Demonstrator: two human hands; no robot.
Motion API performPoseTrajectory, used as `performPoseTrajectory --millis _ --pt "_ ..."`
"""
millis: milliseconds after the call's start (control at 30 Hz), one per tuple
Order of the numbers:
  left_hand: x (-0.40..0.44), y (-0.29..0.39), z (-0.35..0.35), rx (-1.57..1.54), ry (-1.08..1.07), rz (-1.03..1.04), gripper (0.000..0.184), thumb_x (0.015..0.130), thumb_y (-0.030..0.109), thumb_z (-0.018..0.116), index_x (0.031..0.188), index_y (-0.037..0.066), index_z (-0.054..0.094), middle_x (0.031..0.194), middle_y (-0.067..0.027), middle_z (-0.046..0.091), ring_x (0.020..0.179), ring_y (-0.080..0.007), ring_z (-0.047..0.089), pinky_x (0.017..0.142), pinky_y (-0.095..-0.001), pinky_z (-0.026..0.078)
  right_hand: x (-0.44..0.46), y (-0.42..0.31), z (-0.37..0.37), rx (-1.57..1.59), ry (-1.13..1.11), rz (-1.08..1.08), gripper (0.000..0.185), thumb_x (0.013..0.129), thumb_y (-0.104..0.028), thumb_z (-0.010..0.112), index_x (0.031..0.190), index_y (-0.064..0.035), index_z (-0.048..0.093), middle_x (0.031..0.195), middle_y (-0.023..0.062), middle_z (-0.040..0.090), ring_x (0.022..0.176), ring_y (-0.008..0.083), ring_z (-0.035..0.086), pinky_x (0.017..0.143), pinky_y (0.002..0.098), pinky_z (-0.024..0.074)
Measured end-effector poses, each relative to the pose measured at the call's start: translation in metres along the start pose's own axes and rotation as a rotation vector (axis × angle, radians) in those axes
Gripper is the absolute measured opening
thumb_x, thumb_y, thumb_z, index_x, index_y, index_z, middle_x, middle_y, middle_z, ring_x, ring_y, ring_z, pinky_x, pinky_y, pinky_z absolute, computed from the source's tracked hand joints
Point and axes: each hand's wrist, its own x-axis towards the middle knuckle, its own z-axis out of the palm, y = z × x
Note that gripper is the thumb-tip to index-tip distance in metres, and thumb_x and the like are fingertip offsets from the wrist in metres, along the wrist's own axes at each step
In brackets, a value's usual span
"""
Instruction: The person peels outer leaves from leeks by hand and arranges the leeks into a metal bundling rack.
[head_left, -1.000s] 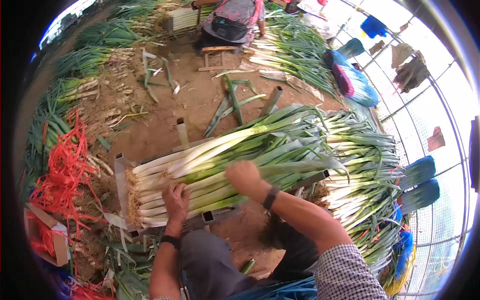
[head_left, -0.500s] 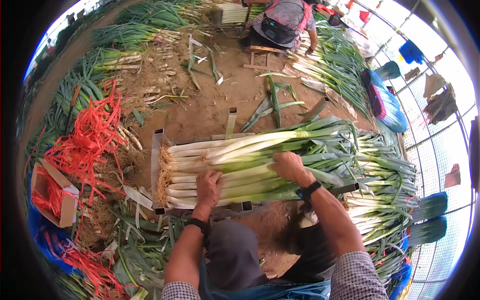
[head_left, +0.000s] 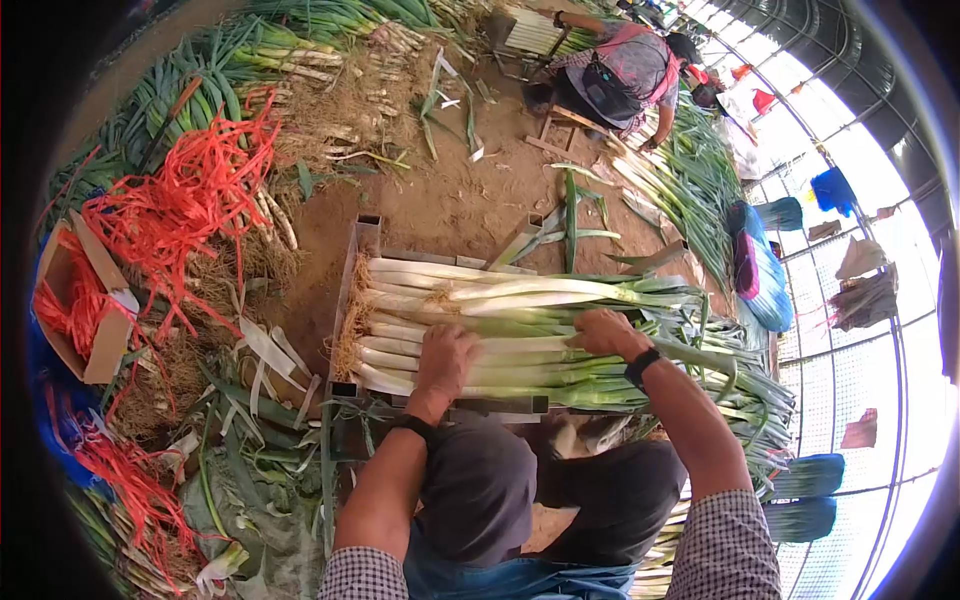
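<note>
Long white-and-green leeks (head_left: 522, 362) lay aligned but unbound in the grey metal frame (head_left: 368, 244), the half-curled left hand (head_left: 447, 361) and right hand (head_left: 608, 333) touching them, grip unclear.

Left hand (head_left: 447, 360) on leeks (head_left: 540, 291) toward roots (head_left: 350, 325), right hand (head_left: 606, 332) on them nearer green leaves (head_left: 690, 300); leeks lie in metal rack (head_left: 368, 236); red strips (head_left: 190, 190) in tangle at left, another person (head_left: 640, 75) bent over by wooden stool (head_left: 577, 118) beyond
</note>
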Motion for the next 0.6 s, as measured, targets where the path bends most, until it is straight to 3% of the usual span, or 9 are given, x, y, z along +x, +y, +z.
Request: performPoseTrajectory --millis 100,133,167,200,233,333,400,500,600 --pt "-0.009 -0.002 0.012 0.016 -0.027 0.02 0.019 0.088 0.026 0.072 0.097 0.009 0.074 0.099 -0.0097 0.067 0.098 -0.0325 0.06 0.093 -0.0473 0.043 -0.023 0.007 0.014 -0.293 0.029 0.029 0.024 0.086 -0.029 0.066 0.096 -0.0108 0.076 0.1 0.0157 0.074 0.097 0.0366 0.071 0.084 0.0482 0.056" --pt "-0.017 -0.003 0.017 0.033 -0.031 0.026 0.019 0.087 0.026 0.072 0.097 0.009 0.074 0.098 -0.0095 0.067 0.097 -0.0324 0.061 0.092 -0.0474 0.043 -0.029 0.061 0.02 -0.319 0.137 0.067 0.022 0.086 -0.022 0.064 0.098 -0.0088 0.076 0.094 0.0171 0.074 0.091 0.0369 0.072 0.079 0.0479 0.0572" --pt "-0.005 -0.01 0.017 0.062 0.012 0.027 0.019 0.087 0.025 0.072 0.096 0.009 0.074 0.097 -0.0093 0.066 0.096 -0.0323 0.061 0.091 -0.0476 0.044 -0.058 0.097 -0.006 -0.255 0.298 0.157 0.022 0.086 -0.021 0.065 0.1 -0.0065 0.074 0.089 0.019 0.073 0.086 0.0369 0.072 0.078 0.0509 0.0567" --pt "0.004 -0.013 0.01 0.058 0.029 0.022 0.018 0.087 0.025 0.072 0.095 0.01 0.074 0.096 -0.0088 0.066 0.096 -0.0319 0.061 0.09 -0.0473 0.044 -0.056 0.167 -0.002 -0.3 0.644 0.142 0.021 0.087 -0.019 0.064 0.101 -0.0064 0.073 0.084 0.017 0.073 0.079 0.0368 0.073 0.073 0.053 0.0562" --pt "0.006 -0.009 0.007 0.045 0.019 0.026 0.017 0.086 0.025 0.071 0.095 0.011 0.074 0.095 -0.0083 0.065 0.095 -0.0316 0.06 0.088 -0.0469 0.044 -0.078 0.173 -0.045 -0.289 0.626 0.449 0.018 0.09 -0.02 0.063 0.096 -0.0051 0.07 0.081 0.0187 0.072 0.076 0.04 0.071 0.07 0.0545 0.0549" --pt "0.005 0.002 0.004 0.02 0.008 0.096 0.02 0.088 0.029 0.07 0.094 0.01 0.073 0.093 -0.0083 0.065 0.094 -0.0313 0.06 0.084 -0.0455 0.044 -0.136 0.151 -0.14 -0.235 0.975 0.293 0.026 0.093 -0.032 0.065 0.092 -0.0065 0.064 0.078 0.0229 0.067 0.076 0.0424 0.068 0.065 0.0544 0.0508" --pt "0.003 -0.005 0.012 0.048 0.022 0.136 0.021 0.087 0.029 0.071 0.098 0.01 0.072 0.093 -0.0089 0.065 0.095 -0.0319 0.06 0.085 -0.0469 0.044 -0.141 0.108 -0.179 -0.193 1.111 -0.004 0.024 0.096 -0.03 0.064 0.092 -0.0069 0.065 0.088 0.0179 0.067 0.079 0.0385 0.066 0.067 0.0475 0.0517" --pt "0.001 -0.006 0.013 0.065 -0.044 0.116 0.024 0.088 0.027 0.07 0.103 0.01 0.071 0.098 -0.0105 0.067 0.1 -0.0325 0.06 0.09 -0.0482 0.043 -0.121 -0.027 -0.195 -0.128 1.376 -0.458 0.013 0.086 -0.021 0.067 0.087 -0.0077 0.067 0.081 0.0113 0.065 0.072 0.0302 0.066 0.061 0.0437 0.0522" --pt "-0.007 -0.027 0.026 0.133 -0.171 0.07 0.025 0.088 0.026 0.069 0.107 0.009 0.071 0.104 -0.0117 0.068 0.105 -0.0328 0.06 0.095 -0.0499 0.041 -0.15 -0.237 -0.142 0.022 1.645 -0.865 0.012 0.069 -0.016 0.07 0.076 -0.0069 0.066 0.073 0.0098 0.063 0.064 0.0256 0.063 0.055 0.0419 0.0516"
